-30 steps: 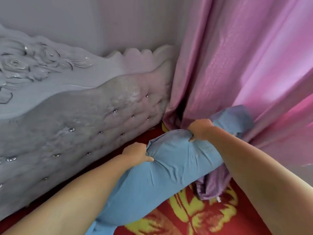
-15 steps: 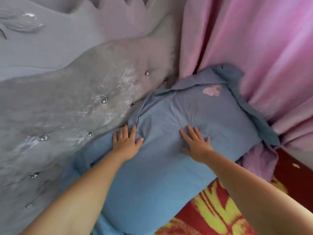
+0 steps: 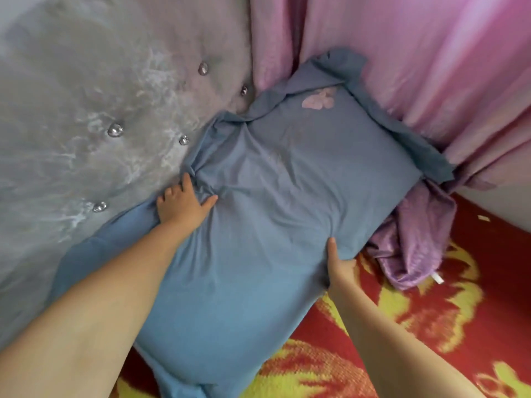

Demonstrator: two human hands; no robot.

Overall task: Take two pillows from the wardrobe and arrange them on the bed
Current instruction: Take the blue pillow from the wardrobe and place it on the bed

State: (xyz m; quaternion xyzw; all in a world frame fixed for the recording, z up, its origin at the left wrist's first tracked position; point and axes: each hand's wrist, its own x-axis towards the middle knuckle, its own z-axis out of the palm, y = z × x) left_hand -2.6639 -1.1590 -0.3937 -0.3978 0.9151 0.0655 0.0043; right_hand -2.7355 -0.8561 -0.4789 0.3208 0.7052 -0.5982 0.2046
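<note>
A blue pillow (image 3: pixel 275 202) with a small pink patch near its far end lies flat on the bed, its long edge against the grey tufted headboard (image 3: pixel 94 116). My left hand (image 3: pixel 181 202) rests on the pillow's headboard-side edge, fingers bunching the blue fabric there. My right hand (image 3: pixel 340 265) grips the pillow's near right edge, thumb on top and fingers tucked underneath. Only one pillow is in view.
A pink curtain (image 3: pixel 416 61) hangs along the far right and touches the pillow's far end. A crumpled purple cloth (image 3: pixel 413 242) lies beside the pillow's right corner. The red and yellow patterned bed cover (image 3: pixel 431 320) spreads to the lower right.
Both hands lay flat on top of the pillow before. Now the left has slid to the headboard edge and the right has moved down to grip the near edge. The view has tilted down closer.
</note>
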